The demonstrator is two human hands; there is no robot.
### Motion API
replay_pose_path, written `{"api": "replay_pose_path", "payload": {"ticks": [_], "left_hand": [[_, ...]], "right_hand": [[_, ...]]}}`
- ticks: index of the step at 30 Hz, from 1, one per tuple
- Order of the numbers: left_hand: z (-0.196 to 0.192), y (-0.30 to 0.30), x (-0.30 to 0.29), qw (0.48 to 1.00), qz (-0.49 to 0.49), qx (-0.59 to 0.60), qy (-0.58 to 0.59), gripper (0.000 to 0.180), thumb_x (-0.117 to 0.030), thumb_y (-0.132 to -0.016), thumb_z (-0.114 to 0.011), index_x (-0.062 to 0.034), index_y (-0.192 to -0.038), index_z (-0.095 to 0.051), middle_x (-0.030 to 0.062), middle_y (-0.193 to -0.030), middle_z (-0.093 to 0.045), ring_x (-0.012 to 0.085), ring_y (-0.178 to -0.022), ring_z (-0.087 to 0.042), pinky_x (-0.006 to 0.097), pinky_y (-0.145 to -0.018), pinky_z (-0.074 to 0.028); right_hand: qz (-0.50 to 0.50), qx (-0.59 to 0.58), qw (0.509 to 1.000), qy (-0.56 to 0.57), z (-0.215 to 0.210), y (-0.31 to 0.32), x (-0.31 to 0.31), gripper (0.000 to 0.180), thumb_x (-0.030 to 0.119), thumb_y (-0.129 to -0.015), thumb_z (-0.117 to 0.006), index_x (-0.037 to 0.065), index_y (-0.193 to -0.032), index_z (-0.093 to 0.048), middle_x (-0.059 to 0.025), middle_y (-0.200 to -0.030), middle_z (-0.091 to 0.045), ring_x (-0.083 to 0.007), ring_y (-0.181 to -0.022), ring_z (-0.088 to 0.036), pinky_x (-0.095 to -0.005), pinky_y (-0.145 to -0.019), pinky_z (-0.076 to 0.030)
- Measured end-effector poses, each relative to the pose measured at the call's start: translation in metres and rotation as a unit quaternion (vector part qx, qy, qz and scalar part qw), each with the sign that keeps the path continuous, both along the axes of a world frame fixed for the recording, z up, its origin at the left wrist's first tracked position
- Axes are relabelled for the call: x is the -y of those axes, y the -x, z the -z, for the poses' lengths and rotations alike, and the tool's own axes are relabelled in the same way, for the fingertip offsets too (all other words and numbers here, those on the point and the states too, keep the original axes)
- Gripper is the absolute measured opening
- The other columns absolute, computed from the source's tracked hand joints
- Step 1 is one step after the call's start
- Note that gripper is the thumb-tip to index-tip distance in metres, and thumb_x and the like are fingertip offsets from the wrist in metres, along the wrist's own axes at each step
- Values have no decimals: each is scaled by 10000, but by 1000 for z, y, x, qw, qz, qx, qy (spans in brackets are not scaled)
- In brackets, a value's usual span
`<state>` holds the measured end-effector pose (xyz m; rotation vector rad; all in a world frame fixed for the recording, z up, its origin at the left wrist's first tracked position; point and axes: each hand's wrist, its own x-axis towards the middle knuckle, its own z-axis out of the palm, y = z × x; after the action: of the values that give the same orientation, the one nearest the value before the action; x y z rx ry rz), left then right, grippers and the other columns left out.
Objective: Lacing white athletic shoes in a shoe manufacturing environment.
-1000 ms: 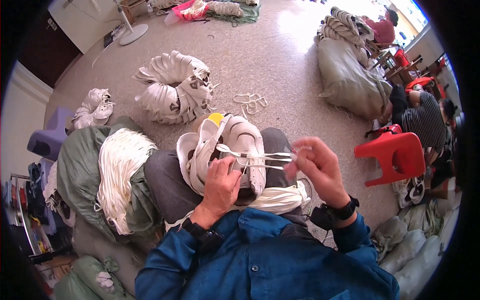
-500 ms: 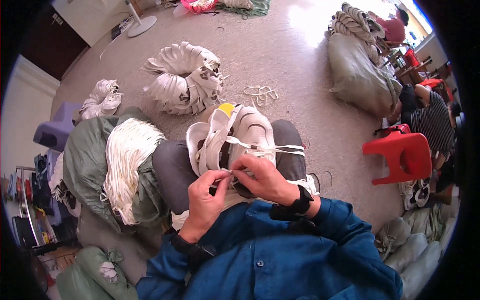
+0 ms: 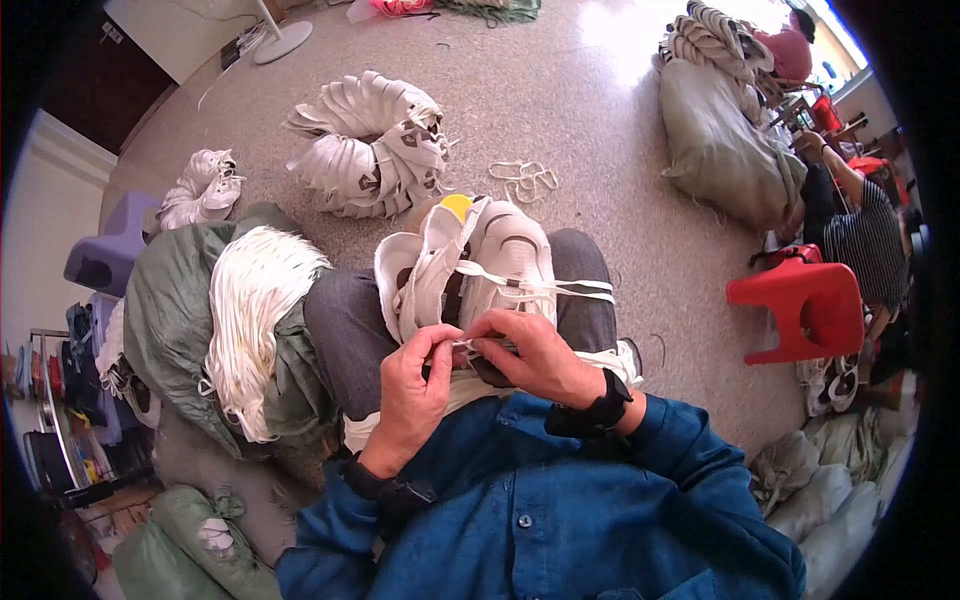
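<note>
A white sneaker (image 3: 512,250) rests on my lap, toe pointing away from me, with more white shoe pieces (image 3: 405,275) propped against its left side. White lace (image 3: 578,288) crosses its front and trails off to the right over my knee. Just at the near end of the shoe, my left hand (image 3: 415,385) pinches a thin white lace end between thumb and forefinger. My right hand (image 3: 525,352) pinches the same lace a short way to the right. A yellow round piece (image 3: 456,206) shows behind the shoes.
At my left, a bundle of white laces (image 3: 262,310) lies on a green sack (image 3: 170,310). Rows of nested white shoes (image 3: 375,150) and a loose lace (image 3: 522,180) lie on the floor ahead. To the right are a red stool (image 3: 800,305), a full sack (image 3: 720,145) and a seated person (image 3: 860,240).
My fingertips have drawn slightly apart, and a short bit of lace shows between them. The seated person at the right has stretched an arm forward.
</note>
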<state>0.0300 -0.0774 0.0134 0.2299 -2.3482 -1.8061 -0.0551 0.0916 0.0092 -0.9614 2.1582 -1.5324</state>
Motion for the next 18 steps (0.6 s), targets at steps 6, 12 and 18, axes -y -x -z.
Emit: {"api": "replay_pose_path", "payload": {"ticks": [6,12,18], "left_hand": [[-1,2,-6,1000,-12,-11,3,108,-18,-989,-556,-3,-1049,-644,94,-831,-689,149,-744,-695,279,-672,-544],[-2,6,-11,1000,-1,5,8,138,-28,-966,-586,-5,-1094,-634,119,-954,-685,178,-900,-689,304,-801,-534],[54,37,-50,985,44,-9,169,797,-306,-864,-720,109,-1428,-338,298,-1464,-377,440,-1369,-363,470,-1153,-285]], "right_hand": [[-6,9,1000,8,3,5,-7,135,97,-908,-620,-2,-996,-641,-190,-851,-674,-359,-805,-675,-417,-705,-523],[-29,-13,999,-5,-9,15,-22,132,74,-923,-613,-5,-1026,-637,-167,-861,-665,-304,-820,-669,-379,-731,-518],[70,71,995,17,-31,28,-50,87,63,-984,-534,-18,-997,-566,-79,-759,-631,-132,-728,-627,-304,-662,-509]]}}
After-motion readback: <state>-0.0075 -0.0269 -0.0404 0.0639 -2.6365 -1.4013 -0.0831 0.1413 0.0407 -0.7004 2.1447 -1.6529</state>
